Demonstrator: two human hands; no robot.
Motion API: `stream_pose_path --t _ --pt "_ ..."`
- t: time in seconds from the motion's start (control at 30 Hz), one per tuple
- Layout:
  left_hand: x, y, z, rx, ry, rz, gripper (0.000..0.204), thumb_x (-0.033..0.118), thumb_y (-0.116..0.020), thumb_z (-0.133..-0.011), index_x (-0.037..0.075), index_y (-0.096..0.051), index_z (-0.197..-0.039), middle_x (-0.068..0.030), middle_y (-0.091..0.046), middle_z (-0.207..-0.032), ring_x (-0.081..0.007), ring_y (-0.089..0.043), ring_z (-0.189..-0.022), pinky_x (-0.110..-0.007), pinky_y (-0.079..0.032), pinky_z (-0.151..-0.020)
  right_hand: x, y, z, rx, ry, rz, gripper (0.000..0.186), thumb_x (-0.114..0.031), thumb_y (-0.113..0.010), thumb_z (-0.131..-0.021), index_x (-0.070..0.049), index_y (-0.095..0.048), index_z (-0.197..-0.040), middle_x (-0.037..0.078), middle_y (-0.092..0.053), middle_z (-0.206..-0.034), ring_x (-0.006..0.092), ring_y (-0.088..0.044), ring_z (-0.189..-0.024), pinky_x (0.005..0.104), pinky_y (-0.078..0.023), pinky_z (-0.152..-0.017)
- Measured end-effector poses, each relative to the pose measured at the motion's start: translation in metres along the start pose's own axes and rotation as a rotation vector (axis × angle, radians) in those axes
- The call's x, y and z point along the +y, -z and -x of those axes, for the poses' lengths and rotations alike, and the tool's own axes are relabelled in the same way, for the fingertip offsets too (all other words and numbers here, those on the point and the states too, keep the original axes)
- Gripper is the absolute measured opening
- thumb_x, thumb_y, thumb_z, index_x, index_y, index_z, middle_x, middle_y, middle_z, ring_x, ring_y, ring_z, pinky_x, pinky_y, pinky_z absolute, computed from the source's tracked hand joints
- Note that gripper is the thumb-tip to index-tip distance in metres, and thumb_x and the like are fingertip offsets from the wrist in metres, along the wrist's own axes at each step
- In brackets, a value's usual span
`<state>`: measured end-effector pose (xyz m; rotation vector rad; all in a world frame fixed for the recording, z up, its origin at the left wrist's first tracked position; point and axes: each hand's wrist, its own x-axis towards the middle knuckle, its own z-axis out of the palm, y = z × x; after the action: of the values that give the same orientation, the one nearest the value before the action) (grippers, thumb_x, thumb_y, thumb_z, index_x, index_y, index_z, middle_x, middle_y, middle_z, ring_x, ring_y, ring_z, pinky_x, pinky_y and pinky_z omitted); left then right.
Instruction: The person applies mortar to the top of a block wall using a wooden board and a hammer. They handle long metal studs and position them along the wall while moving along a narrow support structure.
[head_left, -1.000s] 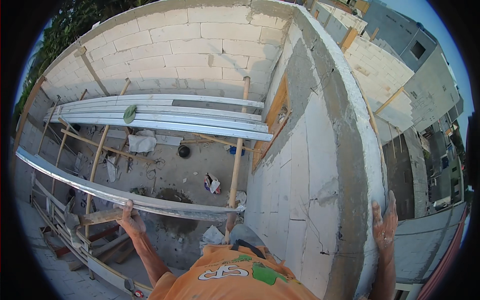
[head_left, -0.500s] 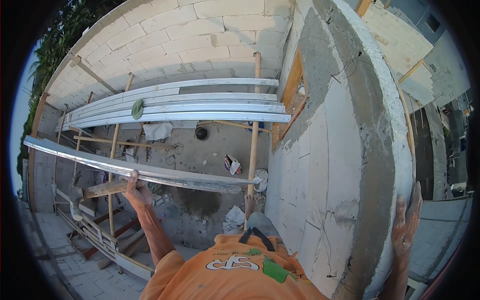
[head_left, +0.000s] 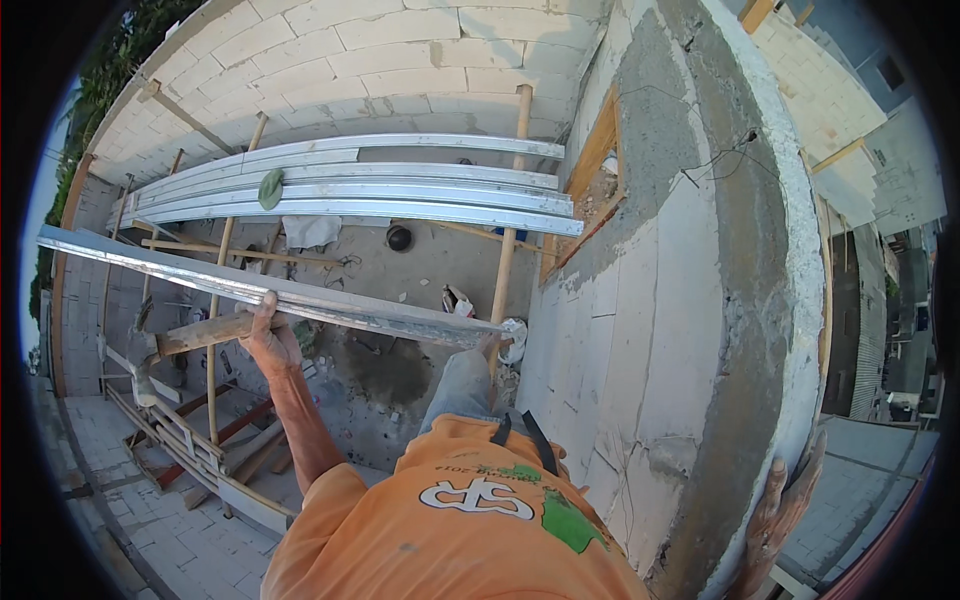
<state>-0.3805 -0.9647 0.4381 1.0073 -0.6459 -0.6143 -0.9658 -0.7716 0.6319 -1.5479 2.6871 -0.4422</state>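
My left hand (head_left: 272,345) is closed around the wooden handle of a hammer (head_left: 195,333), whose worn metal head points left. The fingertips of that hand also rest against the edge of a long metal plank (head_left: 330,305) that runs crosswise in front of me. My right hand (head_left: 780,515) lies with its fingers stretched out against the outer edge of the rough, cement-topped wall (head_left: 745,330) on my right. My leg (head_left: 462,385) reaches toward the right end of the plank, and the foot is mostly hidden behind it.
Several long metal channels (head_left: 400,200) lie across wooden poles (head_left: 510,230), with a green cloth (head_left: 270,188) on top. Far below are the floor with a black round object (head_left: 399,237), a white sack (head_left: 312,230) and stacked timber (head_left: 225,455). A pale block wall (head_left: 390,60) stands ahead.
My body and leg have moved forward toward the plank, and the view has shifted. My right hand now sits lower in view along the wall edge. The hammer stays in my left hand.
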Motion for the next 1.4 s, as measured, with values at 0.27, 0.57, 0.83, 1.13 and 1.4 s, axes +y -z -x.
stream_pose_path --t 0.27,0.57,0.83,1.13,1.4 --pt "-0.042 -0.058 -0.045 0.004 0.007 0.062 0.018 -0.004 -0.068 -0.081 0.008 -0.056 -0.087 0.0007 -0.058 -0.086 -0.0088 -0.058 -0.079 -0.025 -0.048 -0.074 0.010 -0.001 -0.004 0.008 -0.051 0.054 0.064 -0.040 -0.040 -0.101 0.008 -0.031 -0.143 0.032 -0.041 -0.139 0.0420 -0.042 -0.129 0.0467 -0.032 -0.107" --pt "-0.108 -0.109 -0.122 0.023 0.044 0.069 0.021 -0.008 -0.068 -0.077 0.006 -0.057 -0.089 -0.0005 -0.059 -0.091 -0.0115 -0.057 -0.085 -0.027 -0.046 -0.082 -0.023 -0.008 -0.170 0.111 -0.163 0.068 0.063 -0.045 -0.037 -0.102 0.001 -0.034 -0.145 0.028 -0.045 -0.137 0.0390 -0.049 -0.123 0.0461 -0.039 -0.101" --pt "-0.118 -0.129 -0.175 0.015 0.015 0.058 0.022 -0.008 -0.067 -0.078 0.009 -0.054 -0.083 -0.0006 -0.058 -0.087 -0.0117 -0.057 -0.082 -0.027 -0.047 -0.080 -0.093 -0.074 -0.365 -0.003 0.512 0.023 0.064 -0.048 -0.038 -0.101 0.000 -0.037 -0.145 0.027 -0.043 -0.141 0.0379 -0.041 -0.132 0.0458 -0.034 -0.107" --pt "-0.112 -0.151 -0.212 0.107 -0.041 -0.057 0.018 0.000 -0.068 -0.082 0.006 -0.054 -0.092 -0.0010 -0.058 -0.088 -0.0109 -0.057 -0.082 -0.029 -0.046 -0.078 -0.111 -0.093 -0.379 0.041 0.028 -0.066 0.068 -0.048 -0.037 -0.101 0.005 -0.036 -0.143 0.028 -0.045 -0.140 0.0395 -0.043 -0.130 0.0443 -0.033 -0.107" --pt "-0.100 -0.164 -0.229 0.109 -0.076 -0.049 0.018 0.000 -0.068 -0.083 0.008 -0.054 -0.090 -0.0006 -0.057 -0.085 -0.0116 -0.057 -0.080 -0.029 -0.047 -0.076 -0.121 -0.090 -0.383 0.011 -0.010 -0.053 0.067 -0.047 -0.035 -0.101 0.005 -0.034 -0.143 0.028 -0.042 -0.143 0.0386 -0.042 -0.131 0.0414 -0.032 -0.108"
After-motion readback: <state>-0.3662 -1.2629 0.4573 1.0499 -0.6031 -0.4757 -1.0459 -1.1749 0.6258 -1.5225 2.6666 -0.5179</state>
